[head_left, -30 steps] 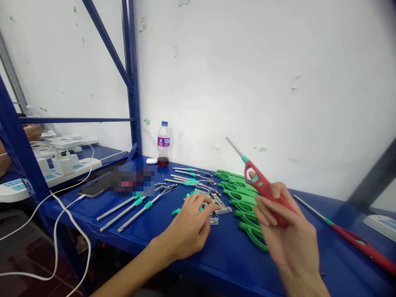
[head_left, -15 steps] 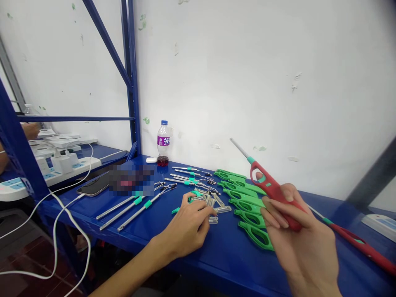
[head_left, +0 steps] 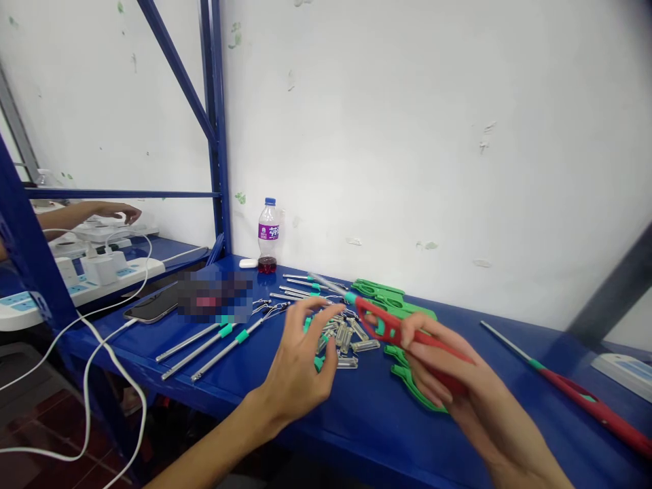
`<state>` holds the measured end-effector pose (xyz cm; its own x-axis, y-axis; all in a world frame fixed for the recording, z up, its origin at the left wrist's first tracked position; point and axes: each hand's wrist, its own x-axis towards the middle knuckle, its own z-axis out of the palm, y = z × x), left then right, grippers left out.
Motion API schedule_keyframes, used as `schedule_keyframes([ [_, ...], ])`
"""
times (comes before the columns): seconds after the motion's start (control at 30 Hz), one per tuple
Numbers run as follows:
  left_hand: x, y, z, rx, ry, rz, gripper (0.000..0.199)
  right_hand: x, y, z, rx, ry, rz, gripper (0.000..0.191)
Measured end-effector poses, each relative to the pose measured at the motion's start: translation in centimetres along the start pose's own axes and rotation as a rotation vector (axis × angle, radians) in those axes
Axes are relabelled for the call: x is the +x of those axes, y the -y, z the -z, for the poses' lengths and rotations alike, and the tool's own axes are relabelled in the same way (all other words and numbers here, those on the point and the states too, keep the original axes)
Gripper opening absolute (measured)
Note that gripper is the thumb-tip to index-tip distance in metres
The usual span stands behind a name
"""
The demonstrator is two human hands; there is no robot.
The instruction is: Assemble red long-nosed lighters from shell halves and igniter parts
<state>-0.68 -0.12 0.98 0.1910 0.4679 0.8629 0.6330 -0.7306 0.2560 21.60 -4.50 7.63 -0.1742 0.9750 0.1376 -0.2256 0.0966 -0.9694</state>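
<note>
My right hand [head_left: 443, 367] is wrapped round the red handle of a long-necked gas lighter [head_left: 367, 316]. Its metal tube points up and left, past a teal collar. My left hand [head_left: 305, 356] hovers left of it, fingers curved and apart, with no object visible in its grasp. Beyond that hand lie small clear plastic tanks [head_left: 365, 346] in a heap, partly hidden, with teal pieces [head_left: 320, 363] among them. Green lighter handle shells [head_left: 379, 288] form a row behind my right hand, which covers some of them. A second red lighter [head_left: 565, 387] rests on the table at the right.
Metal lighter tubes with wires [head_left: 219, 353] lie at the left, more [head_left: 305, 293] at the back. A drink bottle [head_left: 267, 238], a phone [head_left: 155, 302] and white cables [head_left: 87, 380] are on the left. Another person's hand [head_left: 119, 212] reaches over power strips [head_left: 122, 272] beyond the blue frame [head_left: 216, 136].
My right hand has brought the red lighter left and lower, towards my left hand. My left hand has lifted off the clear tanks, its fingers spreading. The other person's arm has reached further into view.
</note>
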Motion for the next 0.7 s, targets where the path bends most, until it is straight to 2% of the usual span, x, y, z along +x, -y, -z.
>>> schedule_keyframes([
  [0.07, 0.0, 0.0, 0.3, 0.105, -0.121, -0.069, 0.053, -0.3, 0.0, -0.1, -0.061, 0.052, -0.043, 0.027],
  [0.1, 0.1, 0.0, 0.4, 0.154, -0.144, -0.134, 0.053, -0.4, 0.0, -0.1, -0.078, 0.082, -0.061, 0.029],
  [0.17, 0.3, 0.2, 0.6, 0.205, -0.107, -0.258, 0.045, -0.4, 0.0, 0.1, -0.108, 0.129, -0.088, 0.031],
  [0.23, 0.7, 0.4, 0.7, 0.202, -0.034, -0.303, 0.033, -0.3, 0.0, 0.4, -0.150, 0.142, -0.093, 0.033],
  [0.33, 1.0, 0.8, 0.6, 0.223, 0.014, -0.311, 0.023, 0.1, -0.2, 0.8, -0.271, 0.049, -0.060, 0.041],
  [0.5, 1.1, 1.4, 0.3, 0.256, 0.048, -0.325, 0.025, 0.7, -0.8, 0.9, -0.493, -0.159, 0.059, 0.049],
  [0.7, 1.1, 0.8, 0.3, 0.223, 0.092, -0.358, 0.034, 0.9, -0.8, 0.5, -0.420, -0.263, 0.220, 0.044],
])
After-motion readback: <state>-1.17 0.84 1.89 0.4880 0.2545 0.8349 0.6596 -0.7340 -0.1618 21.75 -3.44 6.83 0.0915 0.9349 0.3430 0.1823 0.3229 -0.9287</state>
